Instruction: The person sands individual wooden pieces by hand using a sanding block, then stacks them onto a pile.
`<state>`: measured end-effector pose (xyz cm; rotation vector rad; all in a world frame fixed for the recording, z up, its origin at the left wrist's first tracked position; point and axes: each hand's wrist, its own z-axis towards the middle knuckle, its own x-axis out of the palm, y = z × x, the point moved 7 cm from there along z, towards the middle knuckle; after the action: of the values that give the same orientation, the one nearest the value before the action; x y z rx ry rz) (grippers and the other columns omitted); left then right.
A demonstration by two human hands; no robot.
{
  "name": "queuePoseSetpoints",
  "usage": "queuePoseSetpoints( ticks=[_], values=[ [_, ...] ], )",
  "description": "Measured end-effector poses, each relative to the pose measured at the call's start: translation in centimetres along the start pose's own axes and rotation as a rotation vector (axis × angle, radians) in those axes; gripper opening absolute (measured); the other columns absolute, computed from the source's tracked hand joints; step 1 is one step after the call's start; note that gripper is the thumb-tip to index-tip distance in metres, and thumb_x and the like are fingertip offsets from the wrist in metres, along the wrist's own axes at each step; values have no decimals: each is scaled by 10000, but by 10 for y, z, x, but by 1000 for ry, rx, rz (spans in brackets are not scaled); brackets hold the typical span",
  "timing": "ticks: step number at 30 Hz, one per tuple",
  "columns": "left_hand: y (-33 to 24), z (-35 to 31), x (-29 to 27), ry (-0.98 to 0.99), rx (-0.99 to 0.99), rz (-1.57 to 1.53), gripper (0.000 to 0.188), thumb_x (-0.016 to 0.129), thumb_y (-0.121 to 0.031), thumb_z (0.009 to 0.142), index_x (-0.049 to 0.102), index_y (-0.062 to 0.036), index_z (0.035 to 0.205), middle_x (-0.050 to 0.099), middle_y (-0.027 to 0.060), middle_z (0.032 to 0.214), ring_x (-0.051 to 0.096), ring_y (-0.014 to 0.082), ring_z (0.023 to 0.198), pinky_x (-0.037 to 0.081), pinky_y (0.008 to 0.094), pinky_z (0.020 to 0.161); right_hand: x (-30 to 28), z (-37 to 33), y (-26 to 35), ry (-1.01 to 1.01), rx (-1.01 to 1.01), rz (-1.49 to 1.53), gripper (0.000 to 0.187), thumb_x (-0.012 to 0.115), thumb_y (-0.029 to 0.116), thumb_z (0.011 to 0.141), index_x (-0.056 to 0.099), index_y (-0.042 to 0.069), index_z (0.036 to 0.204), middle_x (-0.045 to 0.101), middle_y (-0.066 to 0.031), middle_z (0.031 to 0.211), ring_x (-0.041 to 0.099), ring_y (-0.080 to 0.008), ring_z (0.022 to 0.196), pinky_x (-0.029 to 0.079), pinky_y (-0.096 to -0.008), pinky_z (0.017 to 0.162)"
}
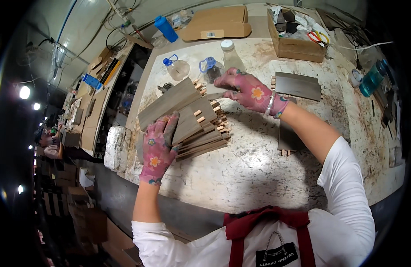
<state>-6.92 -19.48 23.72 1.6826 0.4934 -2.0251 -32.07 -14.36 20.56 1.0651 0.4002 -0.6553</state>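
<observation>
Head view: near the middle of the worktable [254, 182], a loose, fanned stack of grey-brown boards [192, 122], tilted at differing angles, with pale dowels [198, 113] jutting from the right-hand ends; on top of this stack, at its lower left, the left hand [156, 147] in a pink flowered glove, palm down, fingers lying lightly spread over the wood, touching it; just beyond the stack's upper right, the right hand [254, 91] in a matching glove, fingers bent and pointing left, thumb set apart below them; impossible to tell whether anything sits pinched at the fingertips; close to that hand, a dark-filled jug [213, 71] with a blue handle, and a white-capped bottle [232, 58]; farther left, a clear jug [178, 70] with a blue cap, tipped over; to the right, one dowelled board [298, 85] beyond the forearm and another board [289, 139] partly hidden beneath it; toward the far edge, a flat cardboard box [216, 24] and an open carton [299, 50] with red-and-yellow-handled scissors [319, 39]; off to the left, past the table, a co-worker [52, 147].
</observation>
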Motion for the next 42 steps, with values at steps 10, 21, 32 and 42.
queuePoseSetpoints(
  ticks=[10,21,32,42],
  values=[
    [6,-2,5,-57,16,-36,941,769,-15,591,471,-208,1463,544,76,1350,511,340,1212,408,459,1056,8,3,-1,9,-77,97,317,687,124,881,631,90,1191,592,-130,1160,599,-338,1085,483,-412,935],
    [2,-2,0,-7,25,23,789,789,-178,714,486,-141,1442,557,136,1343,523,371,1203,415,459,1037,16,-1,-11,-111,-17,66,323,678,78,869,633,93,1188,581,-135,1165,608,-343,1054,496,-404,922],
    [-11,19,1,-81,129,126,727,667,-537,846,497,-156,1441,559,140,1280,531,379,1153,418,467,990,-53,-102,-36,-273,154,88,324,678,155,891,651,39,1192,617,-122,1148,597,-283,1084,462,-358,984],
    [-164,11,68,-36,297,-699,682,724,-353,879,484,-18,1423,563,201,1364,590,395,1177,468,450,1029,-76,-312,-78,-763,693,718,510,702,233,922,547,-16,1340,640,-66,1082,594,-131,889,494,-267,833]
  ],
)
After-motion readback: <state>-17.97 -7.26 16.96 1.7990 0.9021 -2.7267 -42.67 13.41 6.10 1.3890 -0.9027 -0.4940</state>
